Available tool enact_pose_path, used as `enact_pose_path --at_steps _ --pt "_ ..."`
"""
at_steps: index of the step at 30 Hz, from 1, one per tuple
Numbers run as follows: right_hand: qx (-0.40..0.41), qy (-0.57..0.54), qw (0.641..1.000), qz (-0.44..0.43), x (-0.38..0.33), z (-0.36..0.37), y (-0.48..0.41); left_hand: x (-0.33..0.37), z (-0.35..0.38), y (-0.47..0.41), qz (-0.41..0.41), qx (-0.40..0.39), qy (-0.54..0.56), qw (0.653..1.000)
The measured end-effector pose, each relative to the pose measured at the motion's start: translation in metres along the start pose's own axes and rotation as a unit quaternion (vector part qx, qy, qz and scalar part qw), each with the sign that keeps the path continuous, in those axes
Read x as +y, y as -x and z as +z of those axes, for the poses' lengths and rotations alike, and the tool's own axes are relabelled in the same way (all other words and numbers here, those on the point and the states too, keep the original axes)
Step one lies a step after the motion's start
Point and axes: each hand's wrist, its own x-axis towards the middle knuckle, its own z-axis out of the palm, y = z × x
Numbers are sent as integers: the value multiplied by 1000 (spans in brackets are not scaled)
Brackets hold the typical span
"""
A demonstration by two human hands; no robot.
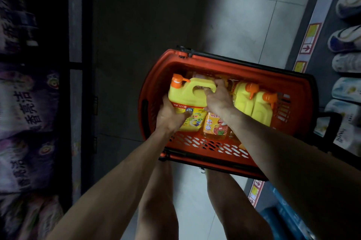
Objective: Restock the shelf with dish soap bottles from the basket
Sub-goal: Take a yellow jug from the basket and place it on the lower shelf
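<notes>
A yellow dish soap bottle (185,95) with an orange pump cap lies over the left part of the red basket (197,146), which stands on the floor. My right hand (217,99) grips the bottle's handle from the right. Under the bottle's lower half, my left hand (170,114) cups it, thumb on the label. Two more yellow soap bottles (252,103) with orange caps lie in the basket's right half. A smaller orange bottle (213,124) lies between them, partly hidden by my right wrist.
A dark shelf (75,83) with purple bags (27,103) runs along the left. Another shelf edge (310,30) with price tags and pale packs (347,62) runs along the right. The tiled floor aisle (244,15) lies beyond the basket. My bare legs stand right behind it.
</notes>
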Motion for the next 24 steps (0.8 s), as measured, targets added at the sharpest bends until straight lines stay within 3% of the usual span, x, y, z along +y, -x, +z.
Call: enact_pose_path --at_steps 8,19,24 --pt "51 67 995 -49 17 -8 39 7 -20 6 73 -18 -57 996" --pt "74 28 997 -25 36 -25 109 9 -39 47 183 -28 -58 981" --pt "86 22 994 -65 16 -58 154 25 -61 92 213 -17 -41 976"
